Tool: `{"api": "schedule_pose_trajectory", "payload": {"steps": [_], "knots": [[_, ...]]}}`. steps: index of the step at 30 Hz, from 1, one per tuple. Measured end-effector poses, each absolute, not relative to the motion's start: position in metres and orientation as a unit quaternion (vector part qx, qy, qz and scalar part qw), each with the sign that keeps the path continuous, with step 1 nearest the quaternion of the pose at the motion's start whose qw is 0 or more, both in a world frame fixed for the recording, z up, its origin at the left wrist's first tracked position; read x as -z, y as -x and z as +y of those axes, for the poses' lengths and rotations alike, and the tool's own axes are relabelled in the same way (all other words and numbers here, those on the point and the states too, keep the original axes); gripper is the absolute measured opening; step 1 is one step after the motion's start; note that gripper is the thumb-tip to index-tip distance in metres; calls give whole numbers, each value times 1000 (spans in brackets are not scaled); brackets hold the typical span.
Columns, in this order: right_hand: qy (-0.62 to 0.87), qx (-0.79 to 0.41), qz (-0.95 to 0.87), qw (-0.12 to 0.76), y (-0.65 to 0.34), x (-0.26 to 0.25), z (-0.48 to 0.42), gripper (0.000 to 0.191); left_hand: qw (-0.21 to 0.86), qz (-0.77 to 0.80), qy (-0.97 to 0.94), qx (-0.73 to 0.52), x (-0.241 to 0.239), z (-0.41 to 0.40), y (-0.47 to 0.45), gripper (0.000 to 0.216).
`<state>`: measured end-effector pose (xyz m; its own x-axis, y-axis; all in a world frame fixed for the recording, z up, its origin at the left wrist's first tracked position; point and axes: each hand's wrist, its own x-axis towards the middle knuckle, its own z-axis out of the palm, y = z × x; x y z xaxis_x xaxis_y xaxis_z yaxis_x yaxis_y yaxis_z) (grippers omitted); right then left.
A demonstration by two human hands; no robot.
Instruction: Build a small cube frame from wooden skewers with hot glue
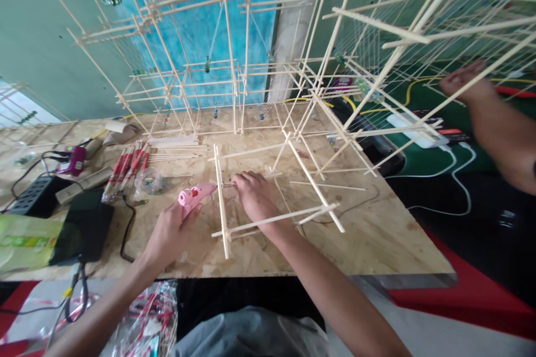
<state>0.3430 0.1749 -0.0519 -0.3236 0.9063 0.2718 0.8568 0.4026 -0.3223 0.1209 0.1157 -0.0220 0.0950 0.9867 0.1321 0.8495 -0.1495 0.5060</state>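
My left hand (173,228) is wrapped round a pink hot glue gun (196,195), its nozzle pointing right against the left side of a square frame of thin wooden sticks (221,206). Inside that frame, my right hand (253,192) pinches a short wooden stick (228,184) whose end lies close to the nozzle. My right forearm passes beneath the frame's front stick (280,217). The frame stands tilted over the board table and meets a larger stick structure (318,89) behind it. Whether the nozzle touches the short stick I cannot tell.
Red-wrapped stick bundles (128,164) and a roll of clear tape (149,181) lie left on the board table (377,240). A black power strip (36,195) and a black box (84,226) stand further left. Another person's arm (494,117) reaches in at right, near a white power strip (416,128).
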Motion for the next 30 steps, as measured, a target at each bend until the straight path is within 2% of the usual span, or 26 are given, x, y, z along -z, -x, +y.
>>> {"api": "schedule_pose_trajectory", "payload": {"steps": [13, 30], "knots": [[544, -61, -810, 211, -343, 51, 173, 22, 153, 628, -727, -231, 24, 114, -115, 41], [545, -63, -809, 209, -343, 51, 174, 22, 147, 615, -755, -175, 11, 115, -94, 39]]}}
